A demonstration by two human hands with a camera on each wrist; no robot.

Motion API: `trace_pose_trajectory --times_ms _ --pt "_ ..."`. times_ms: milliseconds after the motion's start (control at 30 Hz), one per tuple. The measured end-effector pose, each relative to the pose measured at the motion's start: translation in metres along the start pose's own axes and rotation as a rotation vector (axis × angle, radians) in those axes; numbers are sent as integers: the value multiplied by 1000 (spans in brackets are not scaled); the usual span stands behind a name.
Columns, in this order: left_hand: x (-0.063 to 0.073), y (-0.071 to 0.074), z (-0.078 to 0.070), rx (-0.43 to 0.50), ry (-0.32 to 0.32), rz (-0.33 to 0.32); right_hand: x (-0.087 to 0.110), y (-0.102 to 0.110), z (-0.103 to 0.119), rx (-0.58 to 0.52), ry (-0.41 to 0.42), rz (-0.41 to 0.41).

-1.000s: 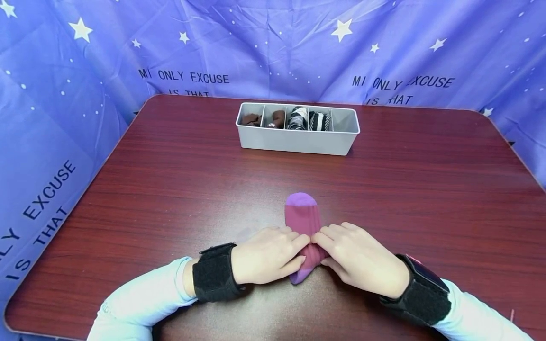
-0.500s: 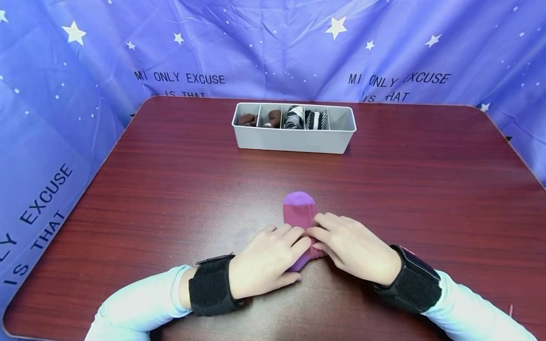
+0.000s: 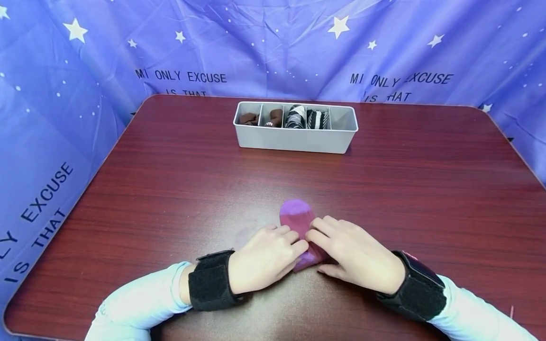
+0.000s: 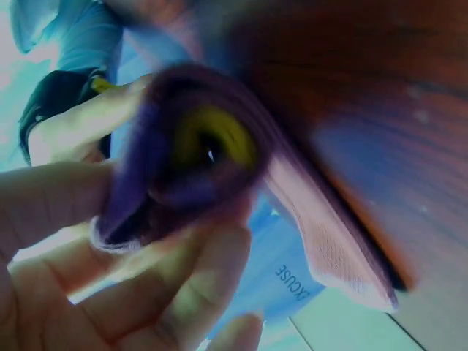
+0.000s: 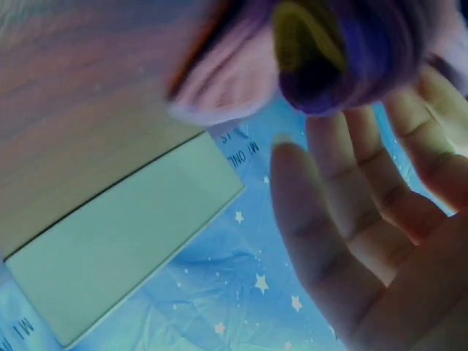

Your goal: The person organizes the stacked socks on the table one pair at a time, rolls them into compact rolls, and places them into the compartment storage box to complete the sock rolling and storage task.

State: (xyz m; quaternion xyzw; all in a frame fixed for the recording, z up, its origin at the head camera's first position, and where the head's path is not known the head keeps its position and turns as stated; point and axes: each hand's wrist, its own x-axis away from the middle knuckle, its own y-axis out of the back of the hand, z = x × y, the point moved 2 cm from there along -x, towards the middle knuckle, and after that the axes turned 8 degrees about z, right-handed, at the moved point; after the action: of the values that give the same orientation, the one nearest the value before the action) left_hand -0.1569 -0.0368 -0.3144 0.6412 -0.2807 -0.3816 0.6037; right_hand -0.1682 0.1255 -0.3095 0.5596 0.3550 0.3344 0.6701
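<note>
A magenta sock (image 3: pixel 296 221) with a purple toe lies on the table in the head view, its near end rolled up. My left hand (image 3: pixel 268 255) grips the left side of the roll. From the right, my right hand (image 3: pixel 354 251) holds the roll, fingers over it and thumb low at its near edge. Close up in the left wrist view, the rolled sock (image 4: pixel 212 80) shows a yellow layer inside, between thumb and fingers. In the right wrist view, fingers (image 5: pixel 333 168) lie behind the roll (image 5: pixel 380 58); the thumb there is blurred.
A grey divided box (image 3: pixel 294 140) stands toward the back of the dark red table (image 3: pixel 170 189). Brown socks (image 3: pixel 249 119) and black-and-white patterned socks (image 3: pixel 295 117) sit in its compartments; the rightmost shows a bare floor. A blue starry curtain (image 3: pixel 273 57) hangs behind.
More of the sock's near end is rolled up, and the flat part is shorter. The toe has slid slightly toward me. Both hands stay at the roll with their fingers shifted.
</note>
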Motion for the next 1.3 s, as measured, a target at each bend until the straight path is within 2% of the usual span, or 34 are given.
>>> trace_pose_trajectory --times_ms 100,167,267,433,667,733,933,1133,1200,1300 --pt "-1 -1 2 72 -4 66 0 -2 1 10 1 26" --pt "-1 -3 3 90 26 109 0 -2 1 22 -2 26" --pt "-1 -5 5 69 84 138 1 -2 1 45 -9 12" --pt "0 -6 4 58 114 96 3 -1 1 56 -6 -8" --pt "2 0 -2 22 88 -36 1 -3 -2 39 -35 -8" --pt "2 2 -3 8 84 -54 0 -5 -3 41 -39 -7" --pt "1 0 -3 -56 111 10 -2 -5 -7 29 -36 -3" --pt "-2 -2 -6 -171 80 -20 -2 4 -4 -23 9 -102" --pt "-1 -1 -6 -163 59 -8 0 5 -2 -24 16 -92" --pt "1 0 -7 -88 33 40 1 5 2 -13 20 -34"
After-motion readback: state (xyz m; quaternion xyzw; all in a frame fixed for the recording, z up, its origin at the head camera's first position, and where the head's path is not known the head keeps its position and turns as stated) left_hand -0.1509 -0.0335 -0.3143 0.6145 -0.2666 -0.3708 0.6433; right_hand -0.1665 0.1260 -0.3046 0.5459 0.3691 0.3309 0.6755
